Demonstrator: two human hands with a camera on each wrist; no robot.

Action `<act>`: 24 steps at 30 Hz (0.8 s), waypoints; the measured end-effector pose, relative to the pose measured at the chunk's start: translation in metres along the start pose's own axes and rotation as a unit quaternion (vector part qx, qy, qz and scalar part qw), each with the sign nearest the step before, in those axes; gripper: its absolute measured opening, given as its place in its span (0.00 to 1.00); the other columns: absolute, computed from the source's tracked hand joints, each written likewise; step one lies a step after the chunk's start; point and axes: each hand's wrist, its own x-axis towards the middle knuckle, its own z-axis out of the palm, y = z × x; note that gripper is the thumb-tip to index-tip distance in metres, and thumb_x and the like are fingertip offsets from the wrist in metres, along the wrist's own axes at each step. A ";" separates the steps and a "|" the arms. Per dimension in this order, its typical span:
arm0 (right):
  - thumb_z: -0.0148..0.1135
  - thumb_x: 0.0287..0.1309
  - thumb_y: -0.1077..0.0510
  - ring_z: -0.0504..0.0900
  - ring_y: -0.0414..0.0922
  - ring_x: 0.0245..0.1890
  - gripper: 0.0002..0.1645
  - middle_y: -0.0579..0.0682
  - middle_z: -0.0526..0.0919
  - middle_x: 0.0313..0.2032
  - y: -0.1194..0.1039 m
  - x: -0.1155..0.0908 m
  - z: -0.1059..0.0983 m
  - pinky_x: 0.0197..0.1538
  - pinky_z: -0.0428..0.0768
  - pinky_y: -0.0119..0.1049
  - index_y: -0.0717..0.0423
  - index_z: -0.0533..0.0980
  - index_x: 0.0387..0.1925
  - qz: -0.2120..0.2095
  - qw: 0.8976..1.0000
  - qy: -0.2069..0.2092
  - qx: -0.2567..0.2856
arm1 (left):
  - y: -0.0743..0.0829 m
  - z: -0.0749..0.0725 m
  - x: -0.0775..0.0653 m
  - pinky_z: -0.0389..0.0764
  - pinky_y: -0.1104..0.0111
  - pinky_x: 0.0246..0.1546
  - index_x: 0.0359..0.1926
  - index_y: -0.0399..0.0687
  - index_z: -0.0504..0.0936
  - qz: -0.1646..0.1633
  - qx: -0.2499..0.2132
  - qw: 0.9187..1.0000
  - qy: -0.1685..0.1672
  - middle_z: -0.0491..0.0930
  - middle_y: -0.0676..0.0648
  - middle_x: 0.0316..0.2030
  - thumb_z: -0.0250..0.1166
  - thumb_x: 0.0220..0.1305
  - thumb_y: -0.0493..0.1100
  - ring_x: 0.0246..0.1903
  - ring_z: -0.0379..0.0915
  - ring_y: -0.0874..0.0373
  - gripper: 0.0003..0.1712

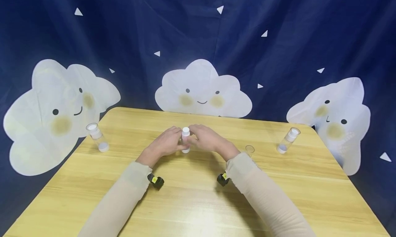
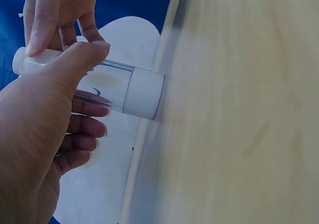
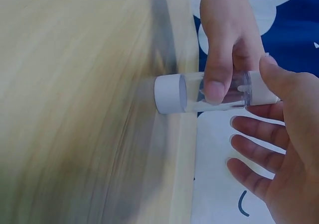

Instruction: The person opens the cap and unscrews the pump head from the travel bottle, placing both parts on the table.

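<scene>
A small clear pump bottle (image 1: pixel 185 130) with a white base and a white top stands upright on the wooden table, between the two hands. My left hand (image 1: pixel 165 141) holds its clear body, the thumb across the near side in the left wrist view. Higher up, my right hand (image 1: pixel 206 138) pinches the white collar (image 3: pixel 261 90) between thumb and index finger. The other right fingers are loosely spread beside the bottle. In the right wrist view the white base (image 3: pixel 169 93) shows fully, while fingers hide parts of the body and collar.
Another clear bottle (image 1: pixel 97 137) with a transparent cap stands at the table's left edge. A similar bottle (image 1: pixel 288 140) stands to the right. Nearer the right forearm is a loose transparent cap (image 1: pixel 250 149). Behind the table (image 1: pixel 191 209) hangs a blue cloud-print curtain (image 1: pixel 191 30).
</scene>
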 end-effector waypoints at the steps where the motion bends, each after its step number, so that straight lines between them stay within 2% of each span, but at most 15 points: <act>1: 0.53 0.68 0.37 0.76 0.45 0.53 0.26 0.47 0.79 0.50 0.000 -0.001 -0.001 0.58 0.72 0.42 0.49 0.73 0.56 0.001 1.000 0.001 0.000 | 0.000 0.000 0.000 0.71 0.61 0.55 0.57 0.44 0.78 0.000 0.000 1.000 0.001 0.79 0.49 0.44 0.66 0.62 0.62 0.47 0.71 0.53 0.32; 7: 0.54 0.64 0.33 0.77 0.46 0.49 0.29 0.49 0.79 0.48 -0.002 -0.006 0.000 0.53 0.75 0.41 0.51 0.73 0.51 0.027 0.999 0.020 -0.022 | 0.000 0.000 0.002 0.72 0.62 0.51 0.51 0.46 0.80 -0.001 -0.003 1.000 0.003 0.78 0.52 0.39 0.65 0.62 0.62 0.43 0.69 0.55 0.28; 10: 0.53 0.63 0.31 0.76 0.45 0.41 0.29 0.47 0.78 0.42 -0.006 -0.006 0.002 0.44 0.77 0.39 0.52 0.71 0.44 0.048 0.997 0.038 -0.045 | 0.001 0.000 0.002 0.72 0.63 0.48 0.48 0.47 0.80 -0.001 -0.005 1.000 0.002 0.76 0.53 0.37 0.65 0.62 0.62 0.41 0.68 0.55 0.25; 15: 0.51 0.61 0.27 0.70 0.43 0.29 0.33 0.46 0.72 0.30 -0.013 -0.003 0.008 0.30 0.72 0.35 0.53 0.70 0.36 0.066 0.993 0.064 -0.076 | 0.000 0.001 0.001 0.71 0.63 0.49 0.46 0.46 0.80 0.001 0.002 1.000 0.005 0.75 0.54 0.36 0.65 0.62 0.61 0.42 0.67 0.55 0.25; 20: 0.50 0.61 0.26 0.68 0.42 0.26 0.33 0.45 0.70 0.26 -0.018 -0.001 0.012 0.26 0.70 0.34 0.52 0.69 0.32 0.080 0.989 0.081 -0.090 | 0.000 0.001 -0.001 0.70 0.63 0.53 0.45 0.47 0.79 0.010 -0.001 1.000 0.008 0.75 0.54 0.35 0.66 0.62 0.60 0.43 0.67 0.55 0.23; 24: 0.50 0.63 0.28 0.70 0.42 0.27 0.31 0.45 0.72 0.28 -0.019 0.000 0.012 0.28 0.71 0.34 0.51 0.69 0.33 0.075 0.989 0.086 -0.095 | 0.000 0.001 -0.001 0.70 0.62 0.53 0.44 0.47 0.79 0.004 -0.008 1.000 0.010 0.75 0.55 0.35 0.66 0.61 0.60 0.45 0.68 0.55 0.23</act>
